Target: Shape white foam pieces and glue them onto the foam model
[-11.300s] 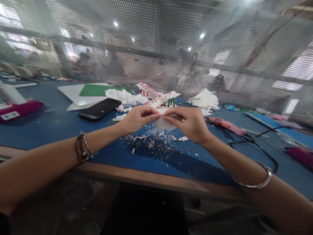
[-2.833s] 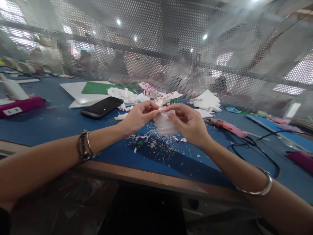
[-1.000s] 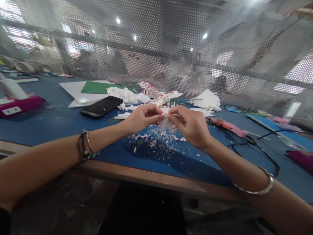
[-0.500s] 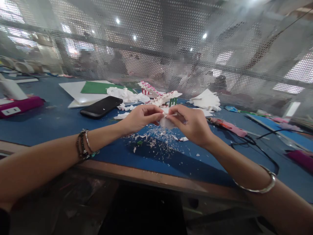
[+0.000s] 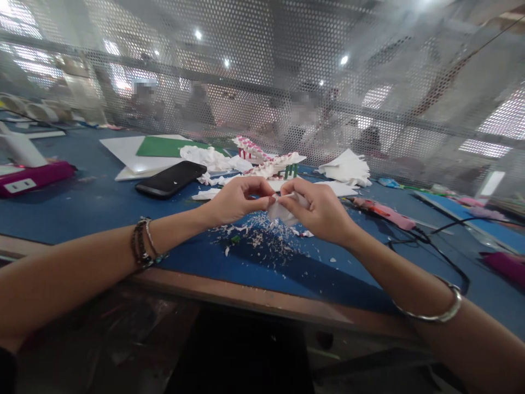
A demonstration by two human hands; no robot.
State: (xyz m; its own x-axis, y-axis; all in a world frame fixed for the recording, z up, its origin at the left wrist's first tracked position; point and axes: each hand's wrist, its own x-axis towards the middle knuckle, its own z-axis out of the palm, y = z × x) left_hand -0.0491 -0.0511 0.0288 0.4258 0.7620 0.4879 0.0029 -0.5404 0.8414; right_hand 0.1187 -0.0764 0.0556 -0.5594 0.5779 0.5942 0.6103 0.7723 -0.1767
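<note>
Above the worktop, my left hand [image 5: 241, 202] and my right hand [image 5: 326, 212] meet, each pinching a small, thin, white, paper-like piece [image 5: 283, 213]. Its edges are partly hidden by the fingertips, so its full shape cannot be made out. Below the hands lie many white and pinkish scraps [image 5: 258, 239] and a small green bit [image 5: 235, 239]. Just beyond my fingers are pieces with ruffled white and pink tops, some on red stems, and several short green sticks [image 5: 291, 171].
A black phone [image 5: 171, 179] lies left, by white and green sheets [image 5: 164, 146]. Crumpled white material [image 5: 209, 157] and a white stack [image 5: 345, 168] sit behind. A pink-handled tool [image 5: 385, 213] with a black cord lies right. Perforated metal screening [image 5: 254, 65] rises behind the blue table [image 5: 102, 210].
The white piece has shifted and turned between my fingers, showing more toward the right hand. Both hands stay in nearly the same place.
</note>
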